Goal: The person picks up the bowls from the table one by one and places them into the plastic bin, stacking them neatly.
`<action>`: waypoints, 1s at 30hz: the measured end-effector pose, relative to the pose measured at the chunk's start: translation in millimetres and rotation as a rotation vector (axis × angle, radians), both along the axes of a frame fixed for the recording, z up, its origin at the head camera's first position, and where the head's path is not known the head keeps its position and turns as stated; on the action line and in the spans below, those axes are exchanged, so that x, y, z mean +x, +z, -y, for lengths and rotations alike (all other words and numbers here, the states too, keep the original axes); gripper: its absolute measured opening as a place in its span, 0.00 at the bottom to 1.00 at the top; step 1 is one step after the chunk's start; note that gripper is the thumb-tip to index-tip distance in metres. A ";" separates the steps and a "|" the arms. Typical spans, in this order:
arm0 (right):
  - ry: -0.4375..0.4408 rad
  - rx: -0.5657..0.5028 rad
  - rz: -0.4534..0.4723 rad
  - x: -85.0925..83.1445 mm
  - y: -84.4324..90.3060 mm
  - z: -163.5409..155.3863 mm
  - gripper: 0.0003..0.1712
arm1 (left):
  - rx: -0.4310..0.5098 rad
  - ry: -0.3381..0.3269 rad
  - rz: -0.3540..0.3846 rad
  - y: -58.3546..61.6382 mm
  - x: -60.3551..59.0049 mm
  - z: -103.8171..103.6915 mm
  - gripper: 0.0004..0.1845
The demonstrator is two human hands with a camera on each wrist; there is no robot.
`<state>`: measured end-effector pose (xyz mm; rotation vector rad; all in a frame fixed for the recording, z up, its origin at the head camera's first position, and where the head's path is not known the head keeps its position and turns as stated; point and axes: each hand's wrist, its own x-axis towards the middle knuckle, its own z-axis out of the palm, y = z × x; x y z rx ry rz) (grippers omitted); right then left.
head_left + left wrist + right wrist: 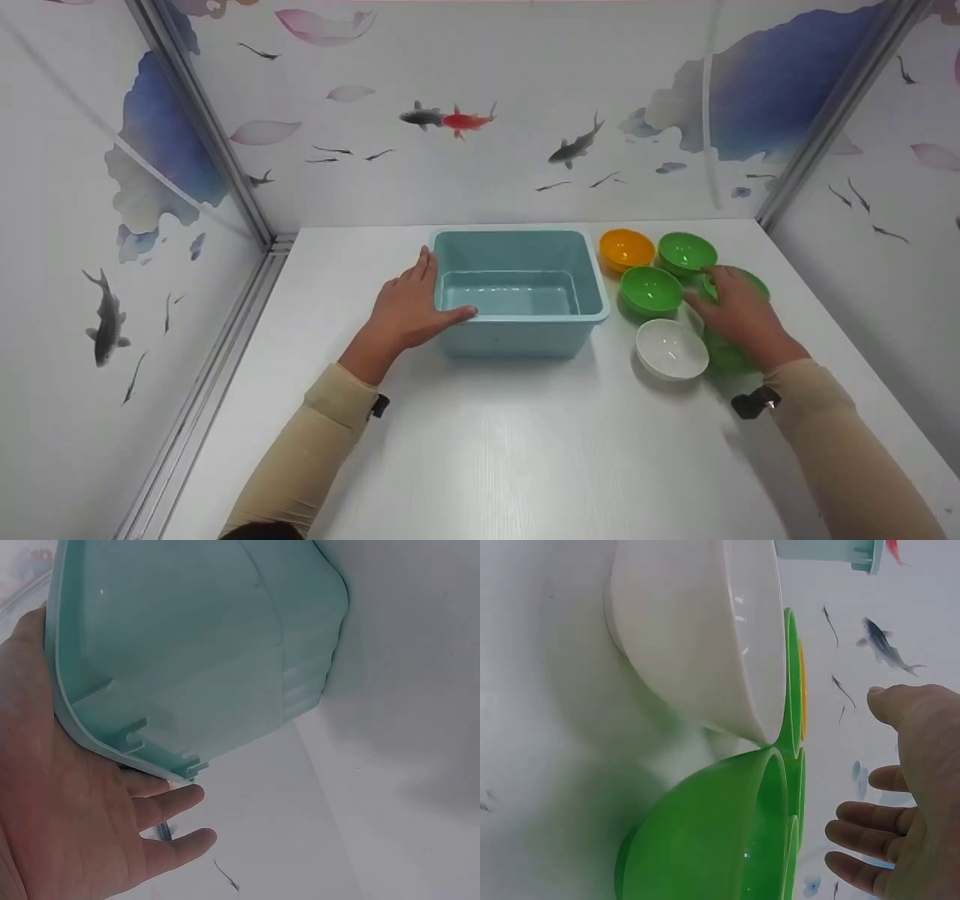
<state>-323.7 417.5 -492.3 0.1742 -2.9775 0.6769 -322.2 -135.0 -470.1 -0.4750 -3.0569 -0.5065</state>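
A light blue-green plastic basin (pixel 517 337) stands on the table. My left hand (pixel 409 300) rests at its left front corner, fingers straight along the outside and thumb on the front rim; the left wrist view shows them against the basin (pixel 180 637). My right hand (pixel 739 311) hovers above the bowls at the right, its fingers spread and holding nothing. Under it sit a green bowl (pixel 756 281) and a nearer green bowl (pixel 727 356), both partly hidden. The white bowl (pixel 672 350) is just left of this hand.
Beyond the white bowl are a green bowl (pixel 651 292), another green bowl (pixel 687 253) and an orange bowl (pixel 627 250) close to the basin's right side. White panels with painted fish (pixel 574 142) enclose the table at the back and sides.
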 end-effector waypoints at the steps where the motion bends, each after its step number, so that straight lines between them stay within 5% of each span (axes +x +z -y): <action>1: 0.003 -0.009 0.008 1.4 0.3 1.7 0.48 | -0.001 0.002 0.000 -0.3 0.1 0.3 0.74; 15: 0.132 -0.080 0.093 27.3 0.5 19.6 0.49 | 0.000 -0.007 0.004 0.1 -0.4 0.4 0.74; 30: 0.234 -0.023 0.040 50.4 -14.6 18.7 0.53 | -0.007 -0.002 0.009 0.2 -0.1 -0.6 0.73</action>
